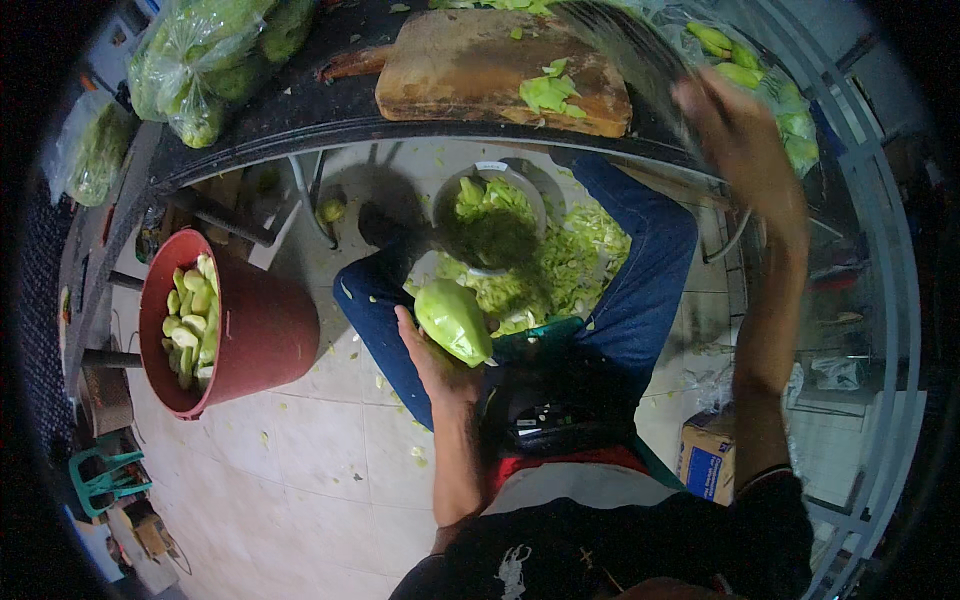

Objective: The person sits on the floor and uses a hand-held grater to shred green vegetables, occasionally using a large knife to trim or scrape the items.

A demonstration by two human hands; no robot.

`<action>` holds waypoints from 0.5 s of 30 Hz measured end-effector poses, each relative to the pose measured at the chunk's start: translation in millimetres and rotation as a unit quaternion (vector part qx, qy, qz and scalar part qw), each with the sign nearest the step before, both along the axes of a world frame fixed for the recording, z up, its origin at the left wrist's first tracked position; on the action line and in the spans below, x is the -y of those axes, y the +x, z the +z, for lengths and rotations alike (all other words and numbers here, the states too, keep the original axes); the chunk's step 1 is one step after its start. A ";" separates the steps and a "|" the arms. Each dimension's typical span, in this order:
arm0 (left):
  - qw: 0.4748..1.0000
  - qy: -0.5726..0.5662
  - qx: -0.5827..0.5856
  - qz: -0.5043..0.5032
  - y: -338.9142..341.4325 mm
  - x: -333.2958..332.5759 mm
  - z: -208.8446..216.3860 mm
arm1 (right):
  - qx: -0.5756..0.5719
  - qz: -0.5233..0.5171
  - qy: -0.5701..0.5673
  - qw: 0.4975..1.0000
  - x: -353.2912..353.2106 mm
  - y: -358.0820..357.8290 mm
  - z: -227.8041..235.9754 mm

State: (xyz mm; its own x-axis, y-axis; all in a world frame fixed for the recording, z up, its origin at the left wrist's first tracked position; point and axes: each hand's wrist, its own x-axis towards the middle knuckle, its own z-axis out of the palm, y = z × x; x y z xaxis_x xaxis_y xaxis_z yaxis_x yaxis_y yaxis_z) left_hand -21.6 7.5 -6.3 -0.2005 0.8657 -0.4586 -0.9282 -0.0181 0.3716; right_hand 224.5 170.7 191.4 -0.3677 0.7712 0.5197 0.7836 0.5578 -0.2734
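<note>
Tiled floor [300,450] w/ green scraps; dark table [310,110] across far side. Nearest 1st: pale-green fruit [453,322] is in L hand [440,365], off the table, short of its near edge. Fat end up & away, narrow end twd body. L hand half-open, cupped under/around it; far fingers mostly hidden. Handling (my read): solid, mid-heavy, stiff flesh; surface looks peeled, so prob wet & slick. Won't crush easily, might bruise or twist out. Best hold: cradle the belly from below, thumb & fingers on opp. flanks, upper face left clear.

R hand [720,110] is up over table's near edge, twd its R end; fingers look curled on a blurred blade-like tool [640,50], exact grip can't tell.

Farther: basin [543,200] on floor btwn the legs, green shreds [590,250] beside it. Red bucket [265,330] on floor to L, w/ pale pieces inside. Cutting board [460,75] at table's near edge, handle pointing L, scraps nr board's R end. Bagged produce [200,70] nr table's L corner, another bag [795,125] at R end.
</note>
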 end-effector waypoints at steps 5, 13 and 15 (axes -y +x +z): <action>1.000 0.005 -0.012 0.004 -2.3 -4.1 3.6 | 0.199 -0.039 0.045 0.978 -105.5 2.2 -6.9; 0.997 0.049 -0.067 0.003 -24.6 7.9 -0.6 | 0.198 -0.027 -0.014 0.980 -1.7 -18.3 -15.6; 0.991 0.087 -0.098 -0.006 -26.3 7.1 3.0 | 0.190 -0.035 0.137 0.972 -34.4 -15.3 -21.7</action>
State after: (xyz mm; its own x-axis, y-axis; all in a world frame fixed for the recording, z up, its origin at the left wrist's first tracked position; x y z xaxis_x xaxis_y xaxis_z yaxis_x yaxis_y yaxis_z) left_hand -47.8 0.4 -3.4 -0.2593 0.9314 -0.2556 -0.8392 -0.0863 0.5370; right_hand 209.2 205.1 169.7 -0.5240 0.6530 0.5468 0.8380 0.5099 0.1943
